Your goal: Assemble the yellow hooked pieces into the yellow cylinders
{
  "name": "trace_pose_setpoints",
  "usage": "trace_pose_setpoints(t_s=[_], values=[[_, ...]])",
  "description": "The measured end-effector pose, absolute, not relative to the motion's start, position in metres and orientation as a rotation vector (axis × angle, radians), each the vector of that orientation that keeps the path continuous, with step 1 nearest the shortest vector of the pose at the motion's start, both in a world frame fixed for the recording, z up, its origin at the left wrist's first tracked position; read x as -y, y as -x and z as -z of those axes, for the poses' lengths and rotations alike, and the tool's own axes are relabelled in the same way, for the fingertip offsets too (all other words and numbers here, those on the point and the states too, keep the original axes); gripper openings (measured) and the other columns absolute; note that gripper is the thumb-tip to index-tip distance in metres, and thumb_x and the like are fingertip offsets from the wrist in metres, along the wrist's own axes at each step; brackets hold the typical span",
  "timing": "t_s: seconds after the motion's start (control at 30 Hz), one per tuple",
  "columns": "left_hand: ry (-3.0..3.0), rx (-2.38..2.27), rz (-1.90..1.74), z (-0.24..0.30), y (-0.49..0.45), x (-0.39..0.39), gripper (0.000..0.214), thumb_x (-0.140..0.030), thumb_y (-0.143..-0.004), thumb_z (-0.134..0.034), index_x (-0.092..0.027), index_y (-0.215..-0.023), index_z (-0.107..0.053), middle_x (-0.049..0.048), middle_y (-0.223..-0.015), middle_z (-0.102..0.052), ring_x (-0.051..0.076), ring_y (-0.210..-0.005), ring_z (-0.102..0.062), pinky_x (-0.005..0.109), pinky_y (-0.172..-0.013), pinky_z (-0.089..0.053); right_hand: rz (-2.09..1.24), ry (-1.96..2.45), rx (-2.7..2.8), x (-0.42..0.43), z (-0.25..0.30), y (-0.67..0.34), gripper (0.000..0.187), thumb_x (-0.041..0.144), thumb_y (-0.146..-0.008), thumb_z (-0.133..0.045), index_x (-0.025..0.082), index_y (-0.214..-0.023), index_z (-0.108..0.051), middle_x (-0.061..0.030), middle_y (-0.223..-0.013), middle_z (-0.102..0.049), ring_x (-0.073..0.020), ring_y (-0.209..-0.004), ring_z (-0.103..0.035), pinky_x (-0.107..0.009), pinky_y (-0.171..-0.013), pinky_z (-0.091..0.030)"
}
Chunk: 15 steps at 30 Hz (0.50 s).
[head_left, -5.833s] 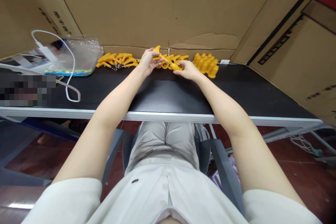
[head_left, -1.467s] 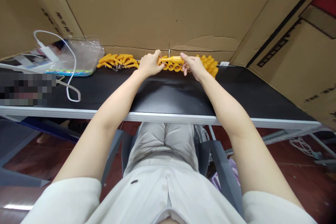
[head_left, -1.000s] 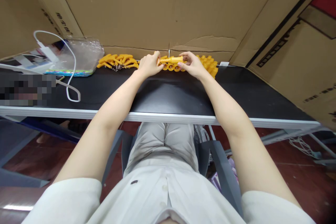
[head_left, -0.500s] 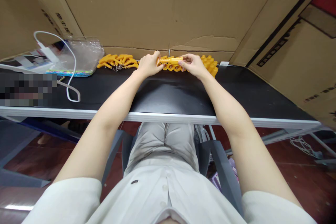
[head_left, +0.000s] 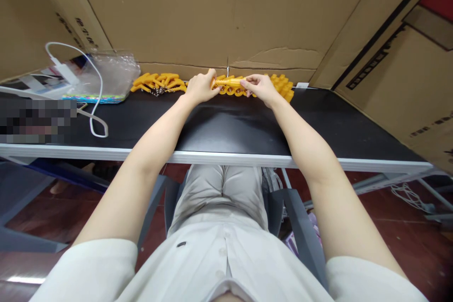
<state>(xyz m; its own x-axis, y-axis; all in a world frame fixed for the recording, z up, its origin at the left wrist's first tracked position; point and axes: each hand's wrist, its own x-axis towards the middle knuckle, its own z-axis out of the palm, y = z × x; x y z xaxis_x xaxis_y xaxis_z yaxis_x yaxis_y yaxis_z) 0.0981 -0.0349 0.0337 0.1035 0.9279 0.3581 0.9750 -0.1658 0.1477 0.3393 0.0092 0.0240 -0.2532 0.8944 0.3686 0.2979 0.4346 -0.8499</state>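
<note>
At the far side of the table, my left hand [head_left: 202,87] is closed around the left end of a yellow ribbed plastic piece [head_left: 231,82], a narrow part running into a wider one. My right hand [head_left: 261,88] pinches the wider right end between thumb and fingers. Just behind and below it, a row of yellow round-ended pieces [head_left: 230,91] lies on the table, partly covered by my hands. Right of my right hand stands a packed group of yellow plastic pieces [head_left: 283,87]. Left of my left hand is a pile of yellow pieces [head_left: 155,80] with small metal chains [head_left: 158,90].
Clear plastic bags [head_left: 113,73] and a white plug with its cable [head_left: 67,73] lie on the left of the black table [head_left: 233,127]. A cardboard wall [head_left: 226,14] borders the back, and another cardboard panel [head_left: 403,71] closes the right side.
My right hand's fingers have shifted slightly left along the yellow piece and cover more of its right end. My left hand stays where it was.
</note>
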Motion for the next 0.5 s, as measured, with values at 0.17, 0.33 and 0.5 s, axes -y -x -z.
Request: trace_pose_setpoints(t_s=[0.17, 0.33, 0.5], values=[[2.245, 1.943, 0.582, -0.032, -0.098, 0.032, 0.061, -0.044, -0.104, -0.062, -0.02, -0.159, -0.056, 0.0177, -0.13, -0.074, 0.044, -0.13, -0.068, 0.048, -0.113, -0.05, -0.982, 1.085, 1.661, 0.002, -0.03, -0.333, 0.044, 0.057, -0.092, -0.092, 0.021, -0.091, -0.066, 0.0025, -0.076, -0.066, -0.0099, -0.06, -0.063, -0.022, -0.062, -0.057], [2.244, 1.978, 0.577, -0.032, -0.096, 0.031, 0.062, -0.042, -0.102, -0.064, -0.022, -0.16, -0.055, 0.0171, -0.131, -0.074, 0.045, -0.131, -0.066, 0.05, -0.114, -0.049, -1.217, 1.117, 1.545, 0.015, -0.041, -0.329, 0.049, 0.065, -0.099, -0.083, 0.022, -0.092, -0.059, 0.0024, -0.079, -0.066, -0.009, -0.056, -0.067, -0.02, -0.056, -0.055], [2.248, 1.991, 0.588, -0.032, -0.096, 0.033, 0.062, -0.04, -0.103, -0.064, -0.02, -0.161, -0.056, 0.0189, -0.133, -0.073, 0.046, -0.132, -0.066, 0.052, -0.114, -0.05, -1.269, 1.083, 1.505, 0.016, -0.038, -0.327, 0.032, 0.041, -0.103, -0.084, 0.021, -0.094, -0.061, 0.0018, -0.083, -0.07, -0.0089, -0.061, -0.071, -0.018, -0.061, -0.057]])
